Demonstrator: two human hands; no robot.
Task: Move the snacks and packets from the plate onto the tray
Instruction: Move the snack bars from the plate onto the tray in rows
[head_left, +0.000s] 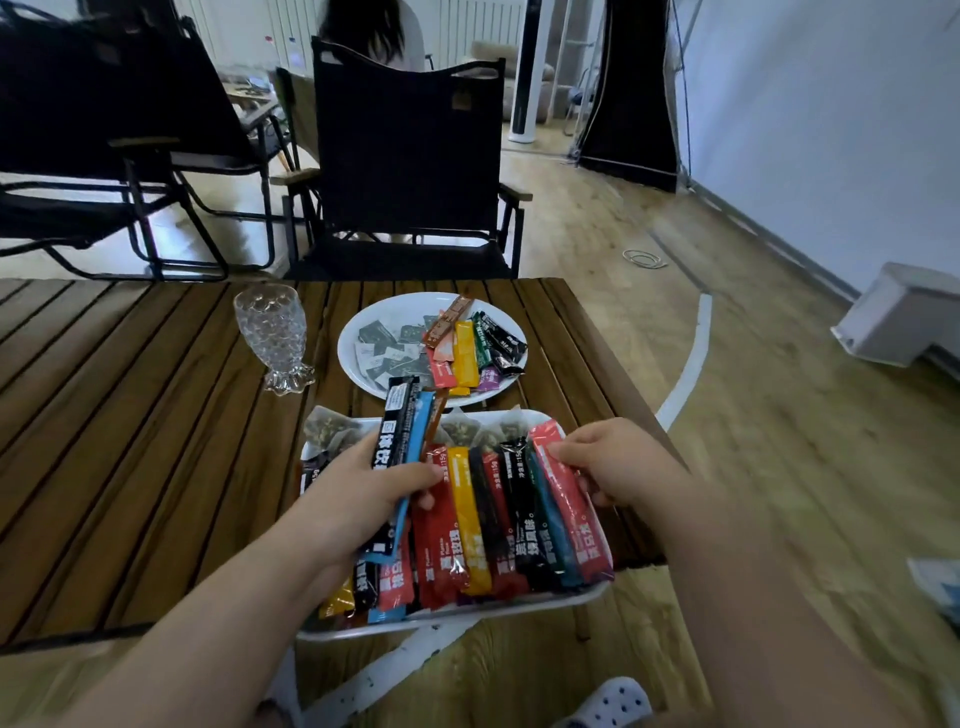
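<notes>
A round white plate (363, 317) on the wooden table holds several stick packets (464, 353) on its right side and small flat sachets (387, 348) on its left. Nearer me, a white rectangular tray (457, 616) is packed with a row of colourful stick packets (498, 519) and pale tea bags at its far end. My left hand (363, 488) grips a bundle of stick packets (400, 436), black and blue ones, upright over the tray. My right hand (618, 462) pinches the red stick packet (569, 499) at the row's right edge.
A patterned glass cup (272, 335) stands left of the plate. The tray overhangs the slatted table's (130, 441) near right corner. Black folding chairs (410, 156) stand beyond the table, with a person seated behind one. A white box (904, 312) sits on the floor at right.
</notes>
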